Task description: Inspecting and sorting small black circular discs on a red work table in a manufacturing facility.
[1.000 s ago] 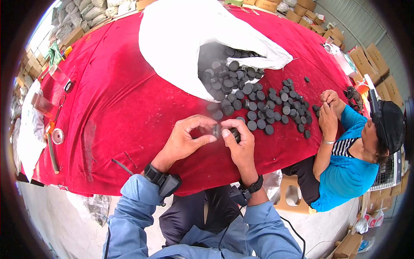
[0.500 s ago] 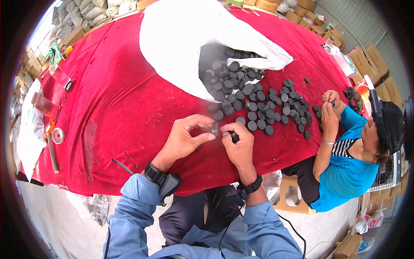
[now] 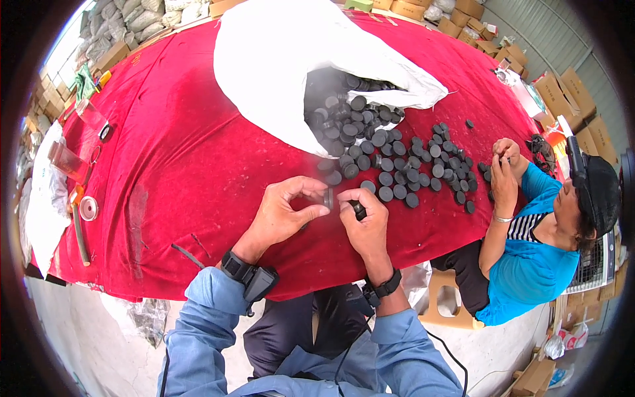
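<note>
Over the near part of the red-covered table, my left hand (image 3: 284,207) pinches a dark round cap (image 3: 328,198) between thumb and fingers, its edge turned toward me. Close to its right, my right hand (image 3: 366,218) is closed around another dark cap (image 3: 358,210), which shows between the curled fingers. A narrow gap separates the two hands. Just beyond them lies a spread of black round caps (image 3: 400,191), some flat and some on edge. More of them spill from the mouth of a large white sack (image 3: 264,79).
To the right, a person in a blue top (image 3: 536,271) handles a small dark piece at the table edge. Clear plastic jars (image 3: 68,161), a hammer (image 3: 82,228) and a small round lid (image 3: 88,208) lie on the left of the red cloth (image 3: 178,185). Cardboard boxes (image 3: 565,96) stand beyond.
My hands hold nearly the same pose and place. The person on the right has moved their fingers slightly.
</note>
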Tool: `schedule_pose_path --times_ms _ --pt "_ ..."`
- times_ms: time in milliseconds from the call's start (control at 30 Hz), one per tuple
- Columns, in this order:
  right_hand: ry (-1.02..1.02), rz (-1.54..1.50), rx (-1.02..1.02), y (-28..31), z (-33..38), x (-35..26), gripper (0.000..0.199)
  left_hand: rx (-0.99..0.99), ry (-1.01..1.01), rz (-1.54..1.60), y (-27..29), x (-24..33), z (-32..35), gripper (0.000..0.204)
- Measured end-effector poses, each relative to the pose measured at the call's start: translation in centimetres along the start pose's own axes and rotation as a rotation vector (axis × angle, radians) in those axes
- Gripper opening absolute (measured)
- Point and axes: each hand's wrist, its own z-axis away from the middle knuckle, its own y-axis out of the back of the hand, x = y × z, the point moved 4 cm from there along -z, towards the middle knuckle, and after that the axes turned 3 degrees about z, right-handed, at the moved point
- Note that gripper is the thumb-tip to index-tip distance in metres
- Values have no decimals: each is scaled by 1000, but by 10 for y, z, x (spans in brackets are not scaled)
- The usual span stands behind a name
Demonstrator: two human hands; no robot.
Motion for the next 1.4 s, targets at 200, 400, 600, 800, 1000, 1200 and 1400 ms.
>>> schedule_pose_path --times_ms 200,400,600,800,1000,1200,1400 --pt "-20 -86 -52 -1 1 -4 9 20 -70 -105 0 4 0 33" --pt "-11 6 -142 -2 0 -9 13 56 -217 -361 -4 14 0 29" --pt "185 63 -55 0 -3 -18 16 65 -228 -307 -2 21 -1 26" --pt "263 50 -77 -1 0 -25 18 50 -248 -272 -2 20 1 20" --pt "256 88 -96 1 4 -27 18 42 -167 -266 -4 20 2 17" --pt "220 7 -55 -2 1 -27 18 58 -186 -216 0 18 1 18" --pt "189 -23 -74 0 0 -22 22 47 -138 102 -6 1 4 21"
